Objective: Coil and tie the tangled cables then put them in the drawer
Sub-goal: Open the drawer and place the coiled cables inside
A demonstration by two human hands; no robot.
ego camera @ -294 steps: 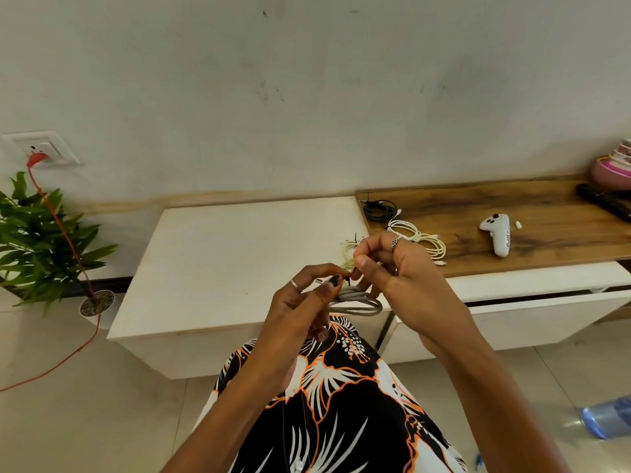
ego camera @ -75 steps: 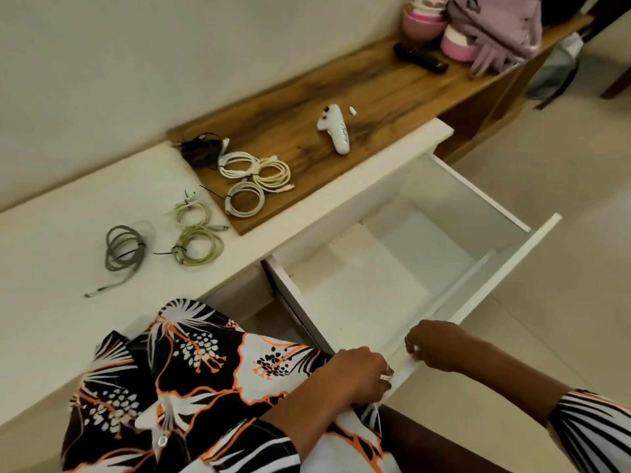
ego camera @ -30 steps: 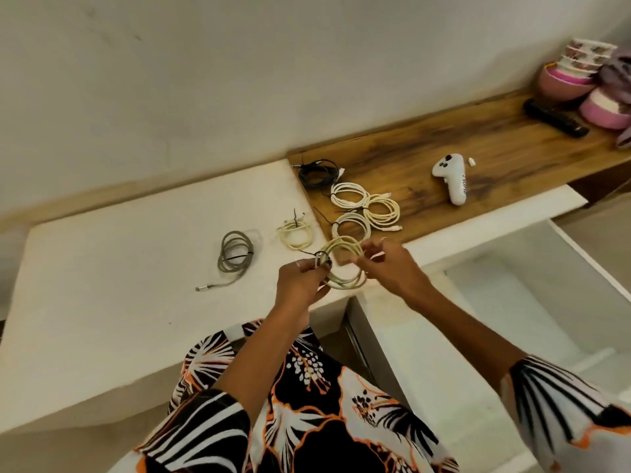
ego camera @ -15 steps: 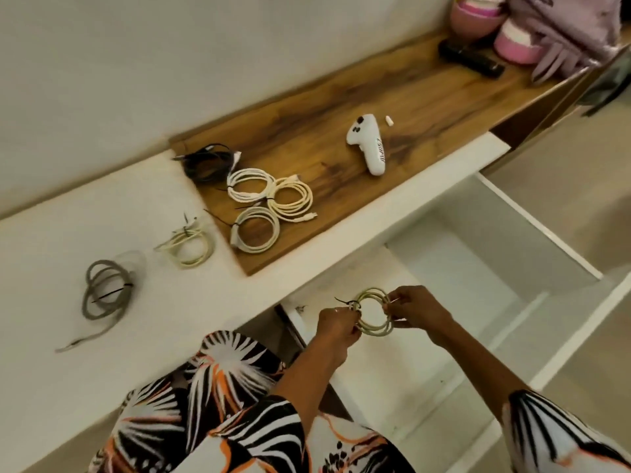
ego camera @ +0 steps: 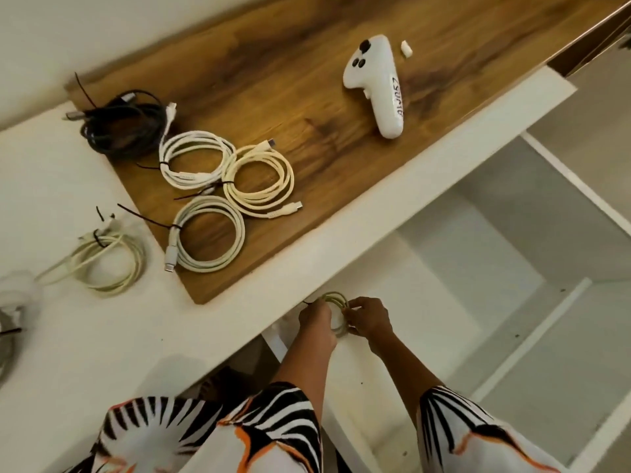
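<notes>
A small yellow-green coiled cable (ego camera: 336, 300) with a black tie is held low inside the open white drawer (ego camera: 505, 268), at its back left corner under the counter edge. My left hand (ego camera: 316, 322) grips its left side and my right hand (ego camera: 370, 319) pinches its right side. On the counter lie more tied coils: a pale green one (ego camera: 102, 261), two white ones (ego camera: 194, 158) (ego camera: 208, 237), a cream one (ego camera: 259, 180) and a black one (ego camera: 119, 126). A grey coil (ego camera: 5, 346) shows only partly at the left edge.
A white handheld controller (ego camera: 379, 83) and a small white cap (ego camera: 406, 49) lie on the wooden top (ego camera: 307, 114). The white counter (ego camera: 102, 336) runs along the left. The drawer's inside divider (ego camera: 532, 339) crosses its floor on the right.
Both hands have carried the yellow-green coil from the counter down into the open drawer and further back toward its left corner. The other coils have not moved.
</notes>
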